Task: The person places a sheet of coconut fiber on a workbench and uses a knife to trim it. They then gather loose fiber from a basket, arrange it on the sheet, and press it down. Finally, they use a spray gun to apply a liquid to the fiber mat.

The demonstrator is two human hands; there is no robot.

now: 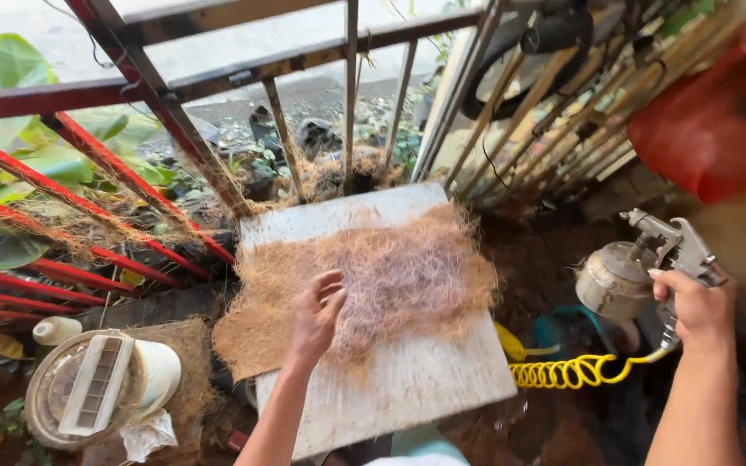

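On white board point(407, 380) — coir fibre mat point(373, 285) under left hand point(317, 315), fingers loosely spread, pressing flat.
Right hand point(699, 306) well apart, clenched round spray gun point(649, 263) — yellow coiled hose point(576, 371) below.

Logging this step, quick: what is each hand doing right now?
Left hand: open, fingers spread flat on the fibre mat on the board.
Right hand: closed around the spray gun.

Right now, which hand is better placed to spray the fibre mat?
Probably the right hand: it grips the spray gun beside the board. The left hand lies flat on the fibre mat, holding no tool.
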